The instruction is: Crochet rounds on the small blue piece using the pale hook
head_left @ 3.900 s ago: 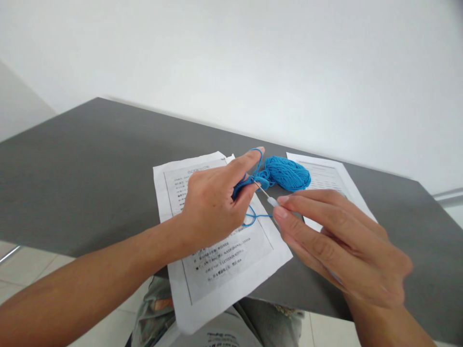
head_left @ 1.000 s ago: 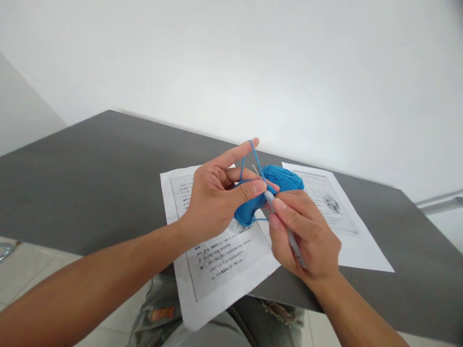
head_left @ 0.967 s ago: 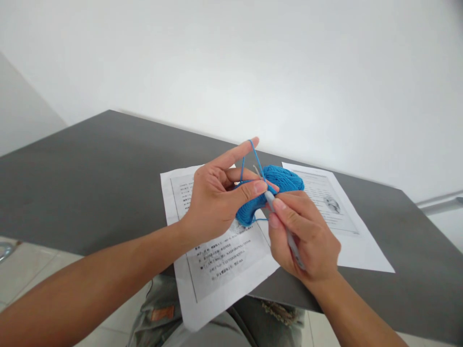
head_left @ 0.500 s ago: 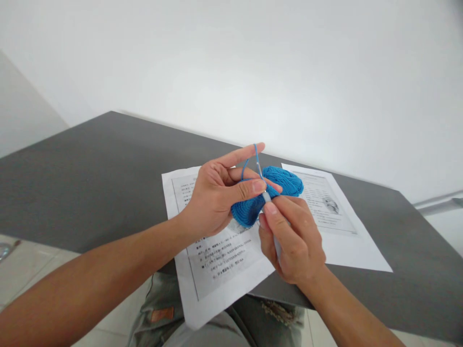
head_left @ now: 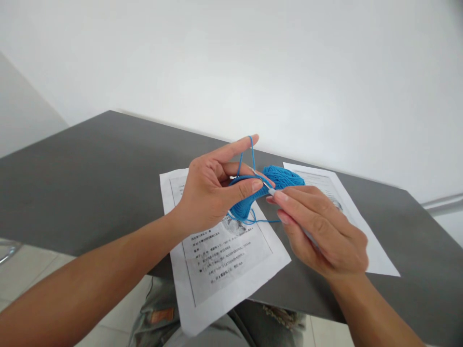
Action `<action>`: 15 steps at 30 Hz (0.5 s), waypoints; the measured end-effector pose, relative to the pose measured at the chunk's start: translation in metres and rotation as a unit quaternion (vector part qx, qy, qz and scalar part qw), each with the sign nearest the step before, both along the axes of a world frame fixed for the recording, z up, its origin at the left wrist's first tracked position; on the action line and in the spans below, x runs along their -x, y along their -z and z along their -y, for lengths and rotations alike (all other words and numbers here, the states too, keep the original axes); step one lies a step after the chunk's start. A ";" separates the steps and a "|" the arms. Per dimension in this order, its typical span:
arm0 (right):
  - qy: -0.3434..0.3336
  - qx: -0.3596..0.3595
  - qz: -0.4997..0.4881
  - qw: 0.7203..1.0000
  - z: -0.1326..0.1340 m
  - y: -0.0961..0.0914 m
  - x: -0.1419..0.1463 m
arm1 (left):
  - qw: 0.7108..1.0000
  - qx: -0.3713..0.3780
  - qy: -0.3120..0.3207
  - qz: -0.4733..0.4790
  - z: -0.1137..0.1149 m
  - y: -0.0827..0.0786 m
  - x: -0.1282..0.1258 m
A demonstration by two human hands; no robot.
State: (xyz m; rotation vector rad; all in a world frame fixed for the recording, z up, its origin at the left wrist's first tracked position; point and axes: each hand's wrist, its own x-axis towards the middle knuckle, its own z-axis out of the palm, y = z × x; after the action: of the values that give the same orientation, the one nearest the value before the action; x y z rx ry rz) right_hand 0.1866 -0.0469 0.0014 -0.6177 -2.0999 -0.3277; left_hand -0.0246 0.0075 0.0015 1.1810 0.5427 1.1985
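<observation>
Fingers (head_left: pixel 233 150) of the left hand (head_left: pixel 206 193) pinch the blue crocheted piece (head_left: pixel 240 208) against the thumb, the raised index finger carrying a strand of yarn (head_left: pixel 252 154); those of the right hand (head_left: pixel 325 231) close on the slim hook (head_left: pixel 271 191). The piece lies over a printed sheet (head_left: pixel 231 274), with a yarn ball (head_left: pixel 285 176) just beyond.

Crochet hook (head_left: pixel 267 183): metal shaft, pale grip, slanting up and left near frame centre, held in the right hand (head_left: pixel 323 231). Worked piece (head_left: pixel 242 208), blue, curved, pinched in the left hand (head_left: pixel 210 190). Blue yarn ball (head_left: pixel 285 176), oblong, lying right of centre; strand (head_left: pixel 252 154) looped over the left index finger.
</observation>
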 end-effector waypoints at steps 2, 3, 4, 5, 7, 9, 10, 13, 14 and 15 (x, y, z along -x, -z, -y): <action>0.013 -0.002 0.019 1.000 0.002 0.000 -0.002 | 1.000 0.004 -0.010 -0.014 0.000 -0.001 0.000; 0.021 -0.002 0.028 0.999 0.003 0.000 -0.003 | 1.000 0.008 -0.016 -0.019 0.001 -0.002 0.000; 0.026 -0.004 0.035 0.999 0.003 0.000 -0.004 | 0.999 0.011 -0.021 -0.024 0.001 -0.002 0.000; 0.029 -0.006 0.038 0.999 0.004 -0.001 -0.005 | 0.999 0.012 -0.025 -0.029 0.000 -0.003 0.000; 0.028 -0.003 0.040 0.999 0.006 -0.001 -0.007 | 0.999 0.009 -0.032 -0.039 0.000 -0.002 0.000; 0.021 0.002 0.042 0.999 0.007 0.000 -0.009 | 0.998 -0.004 -0.040 -0.052 -0.001 -0.002 0.001; 0.016 0.003 0.046 0.999 0.007 0.001 -0.010 | 0.997 -0.011 -0.044 -0.058 -0.001 -0.001 0.001; 0.008 0.011 0.064 0.998 0.009 0.003 -0.013 | 0.994 -0.034 -0.054 -0.085 -0.002 -0.002 0.002; 0.009 0.018 0.071 0.997 0.010 0.003 -0.015 | 0.993 -0.043 -0.058 -0.098 -0.001 -0.002 0.002; 0.010 0.025 0.077 0.997 0.012 0.004 -0.016 | 0.990 -0.055 -0.064 -0.110 -0.001 -0.003 0.002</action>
State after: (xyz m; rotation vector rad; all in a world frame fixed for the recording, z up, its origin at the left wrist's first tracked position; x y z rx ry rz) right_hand 0.2024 -0.0587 -0.0023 -0.6622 -2.2558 -0.3447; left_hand -0.0264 0.0082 0.0042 1.4003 0.7337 1.2265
